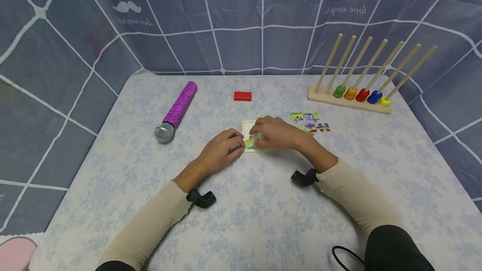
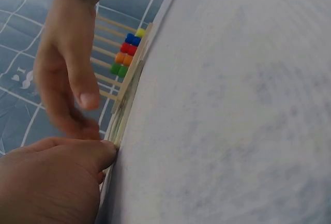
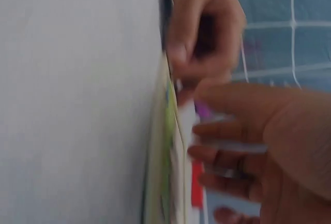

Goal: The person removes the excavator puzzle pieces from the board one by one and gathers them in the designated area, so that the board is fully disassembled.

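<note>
A shallow light wooden puzzle tray [image 1: 246,125] lies flat on the table, a green and blue puzzle piece [image 1: 250,144] showing in its lower left part. My left hand [image 1: 222,149] grips the tray's left edge, thumb on the near side in the left wrist view. Above the tray is my right hand [image 1: 276,133], covering much of it from the head camera. Its fingers [image 3: 227,154] are spread apart from the thumb, with nothing seen between them in the right wrist view. Loose puzzle pieces [image 1: 304,116] lie just right of the tray, partly behind the right hand.
A red block [image 1: 242,96] lies behind the tray. To the left rests a purple glitter microphone [image 1: 180,106] with a silver head. At the back right stands a wooden peg rack [image 1: 348,101] with coloured beads. A grey checked cloth [image 1: 237,49] hangs behind the table.
</note>
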`<state>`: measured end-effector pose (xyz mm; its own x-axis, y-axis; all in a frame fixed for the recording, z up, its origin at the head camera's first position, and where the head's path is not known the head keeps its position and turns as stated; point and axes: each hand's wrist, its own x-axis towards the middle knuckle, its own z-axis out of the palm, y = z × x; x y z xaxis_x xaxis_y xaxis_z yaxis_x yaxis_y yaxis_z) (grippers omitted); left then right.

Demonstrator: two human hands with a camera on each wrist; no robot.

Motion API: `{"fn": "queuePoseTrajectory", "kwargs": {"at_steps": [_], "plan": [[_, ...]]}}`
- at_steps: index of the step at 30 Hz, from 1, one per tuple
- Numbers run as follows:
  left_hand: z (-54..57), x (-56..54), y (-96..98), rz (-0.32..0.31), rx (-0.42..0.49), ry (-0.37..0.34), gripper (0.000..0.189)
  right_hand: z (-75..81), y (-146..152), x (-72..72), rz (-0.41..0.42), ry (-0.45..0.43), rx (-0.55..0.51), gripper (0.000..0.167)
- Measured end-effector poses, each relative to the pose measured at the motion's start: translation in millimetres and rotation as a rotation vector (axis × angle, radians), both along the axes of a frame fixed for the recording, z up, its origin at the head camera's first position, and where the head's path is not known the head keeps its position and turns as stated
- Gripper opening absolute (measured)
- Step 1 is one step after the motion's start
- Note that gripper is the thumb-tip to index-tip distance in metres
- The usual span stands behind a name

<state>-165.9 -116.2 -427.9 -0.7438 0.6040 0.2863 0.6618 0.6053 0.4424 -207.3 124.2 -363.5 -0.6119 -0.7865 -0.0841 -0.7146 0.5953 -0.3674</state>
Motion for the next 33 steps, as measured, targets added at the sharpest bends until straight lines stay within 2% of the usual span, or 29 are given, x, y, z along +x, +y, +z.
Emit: {"fn": "queuePoseTrajectory", "kwargs": {"at_steps": [5, 13, 20, 25, 33], "plan": [[-0.1, -0.4, -1.5, -0.017, 0.007, -0.011, 0.005, -6.0, -25, 7.2, -0.055, 0.017, 0.094, 0.029], [-0.1, 0.4, -2.1, -0.015, 0.013, -0.017, 0.004, -12.9, -26, 5.4, -0.091, -0.091, 0.028, 0.024], [-0.7, -0.2, -1.7, -0.019, 0.028, -0.007, 0.004, -14.7, -24, 1.7, -0.066, -0.115, 0.028, 0.022], [-1.9, -0.9, -1.3, -0.021, 0.032, 0.012, 0.005, -12.3, -23, 2.7, -0.044, -0.059, 0.008, 0.024], [-3.4, -0.5, -1.2, -0.02, 0.036, 0.016, 0.004, -8.1, -24, 7.4, 0.036, 0.104, 0.033, 0.028]]}}
